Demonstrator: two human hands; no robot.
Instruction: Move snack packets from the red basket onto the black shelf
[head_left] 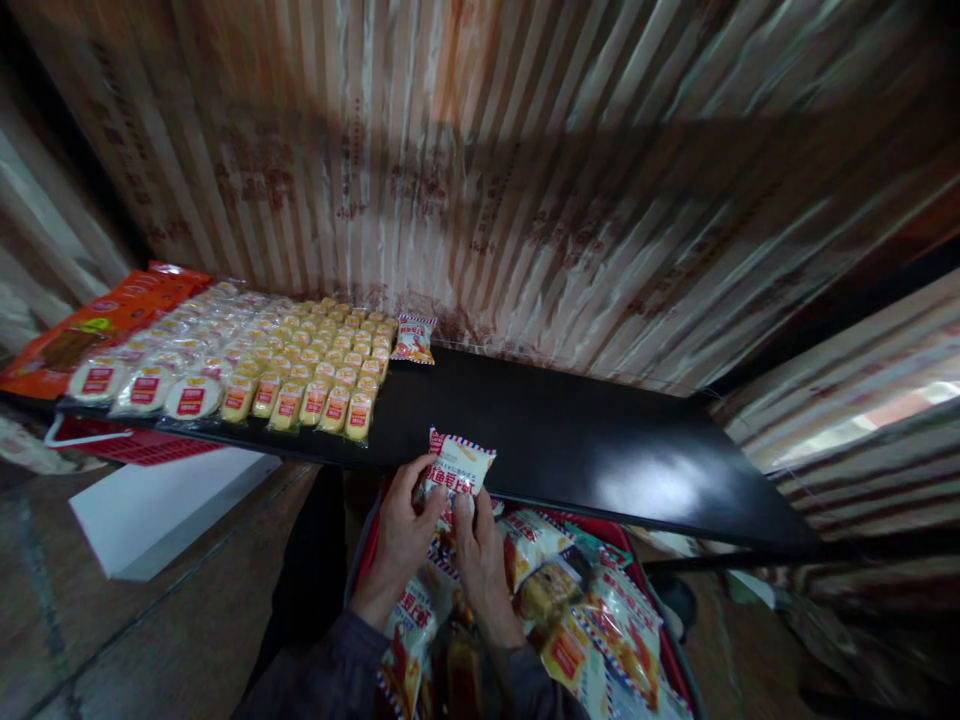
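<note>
Between my two hands is a snack bag [459, 462], white with red print and a striped edge. My left hand [401, 520] grips its left side, and my right hand [478, 550] pinches its lower right. The bag is held upright in front of the edge of a black shelf [517, 410]. Below my hands stands a red basket [679, 665] filled with more snack bags [619, 620] of the same look and other packets. One similar snack bag [414, 338] lies at the back of the shelf, beside the rows of yellow cakes.
Rows of small wrapped yellow cakes [289, 405] and round white wrapped cakes [191, 397] cover the shelf's left part. An orange package [97, 325] lies at its far left end. Under the shelf are a red basket [154, 447] and a white box [169, 510]. Printed plastic sheeting [480, 180] hangs behind.
</note>
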